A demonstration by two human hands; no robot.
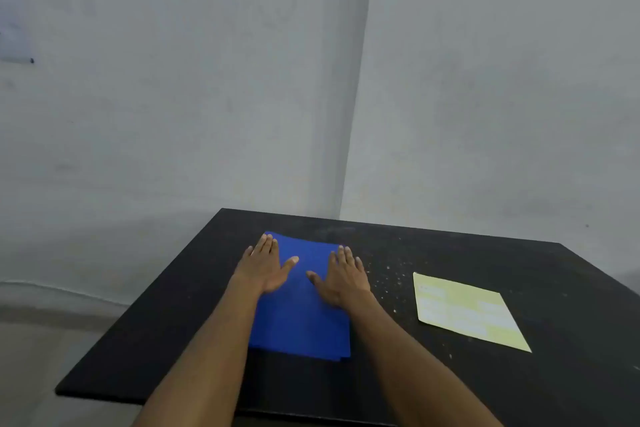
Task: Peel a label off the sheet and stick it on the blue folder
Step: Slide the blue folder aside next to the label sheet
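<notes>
Both our forearms come in from the bottom edge and reach forward over the black bench (pixel 450 253), and they end on the blue folder (pixel 301 319), which lies flat in front of us, its long axis going away from us. Our left hand (pixel 265 269) rests palm down on the far left part of the folder, fingers together and thumb spread out to the side; it holds nothing. Our right hand (pixel 343 279) lies in the same way on the far right part, flat, thumb pointing inward, also with nothing in it. The label sheet (pixel 471 312), pale yellow with lighter rectangles on it, lies to the right of the folder, well apart from it, turned a little so that one corner points toward us. No label is peeled yet, we judge, and no label shows on the folder. What matters for the coming move is the side: the sheet lies to the right of both hands, and the right hand is clearly the nearer one. We think this hand should go sideways to the sheet, while the left one can keep the folder in place.
</notes>
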